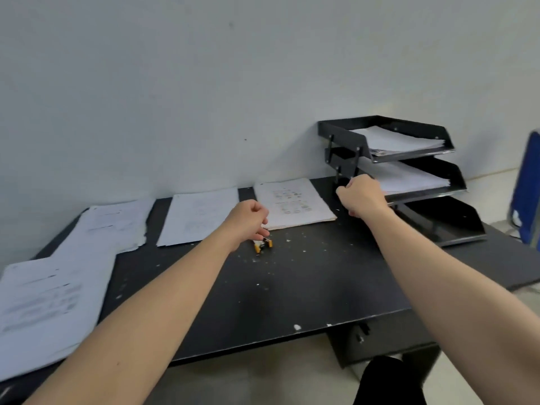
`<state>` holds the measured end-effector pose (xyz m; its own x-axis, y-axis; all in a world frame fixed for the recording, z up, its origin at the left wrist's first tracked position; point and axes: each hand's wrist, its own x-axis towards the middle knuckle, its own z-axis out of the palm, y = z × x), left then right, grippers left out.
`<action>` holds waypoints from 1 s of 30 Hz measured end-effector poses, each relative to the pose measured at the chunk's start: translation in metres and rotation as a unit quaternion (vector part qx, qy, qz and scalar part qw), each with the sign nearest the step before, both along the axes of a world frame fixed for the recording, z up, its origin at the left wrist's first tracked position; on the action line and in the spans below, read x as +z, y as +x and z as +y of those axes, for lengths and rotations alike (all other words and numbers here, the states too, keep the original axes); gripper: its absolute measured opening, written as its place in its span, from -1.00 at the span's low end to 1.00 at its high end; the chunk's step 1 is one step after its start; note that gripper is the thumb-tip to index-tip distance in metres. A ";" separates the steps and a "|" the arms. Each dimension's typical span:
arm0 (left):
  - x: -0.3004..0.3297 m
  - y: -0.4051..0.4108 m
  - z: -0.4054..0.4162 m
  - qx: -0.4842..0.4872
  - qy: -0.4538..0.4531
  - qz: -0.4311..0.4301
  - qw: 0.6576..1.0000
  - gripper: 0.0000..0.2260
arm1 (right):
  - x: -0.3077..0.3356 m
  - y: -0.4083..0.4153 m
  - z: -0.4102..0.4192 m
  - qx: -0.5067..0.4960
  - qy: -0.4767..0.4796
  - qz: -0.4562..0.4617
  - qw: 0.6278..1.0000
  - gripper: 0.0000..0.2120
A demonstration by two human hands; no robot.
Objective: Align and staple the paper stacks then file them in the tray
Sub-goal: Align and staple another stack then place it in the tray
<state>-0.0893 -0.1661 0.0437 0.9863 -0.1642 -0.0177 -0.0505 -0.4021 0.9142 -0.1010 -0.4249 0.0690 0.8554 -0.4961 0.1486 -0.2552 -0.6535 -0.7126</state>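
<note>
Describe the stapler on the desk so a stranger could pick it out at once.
Start at the black desk, then find the left hand near its middle. The stapler sits just under that hand's fingers, in front of the paper stacks. It is small, yellow and black, the only coloured thing on the desk.

Counter [306, 287]: I'm seeing a black top flecked with white chips, its front edge chipped.
Wall [204, 83]: a plain pale grey surface is rising behind the counter.
Blue object [526, 194]: I'm seeing it standing at the far right edge, blurred; I cannot tell what it is.
Floor [263, 381]: pale ground is showing beneath the counter's front edge.
</note>
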 end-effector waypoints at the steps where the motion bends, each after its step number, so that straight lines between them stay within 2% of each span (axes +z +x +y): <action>1: -0.001 0.001 0.006 0.011 0.012 -0.005 1.000 -0.87 | -0.003 0.004 0.012 0.016 -0.003 0.008 1.000 -0.77; 9: -0.015 0.040 0.051 0.081 0.067 -0.014 0.994 -0.88 | -0.039 0.065 0.090 0.135 -0.056 0.095 0.985 -0.80; 14: -0.024 0.071 0.087 0.119 0.125 -0.013 0.985 -0.87 | -0.051 0.110 0.139 0.181 -0.067 0.092 0.977 -0.75; 20: -0.041 0.123 0.141 0.178 0.243 -0.007 0.953 -0.78 | -0.061 0.163 0.192 0.221 -0.069 0.112 0.967 -0.80; 24: -0.052 0.157 0.169 0.212 0.341 0.035 0.915 -0.61 | -0.075 0.193 0.211 0.223 -0.077 0.133 0.963 -0.71; 30: -0.069 0.188 0.186 0.220 0.337 0.036 0.915 -0.54 | -0.090 0.218 0.226 0.214 -0.091 0.132 0.964 -0.80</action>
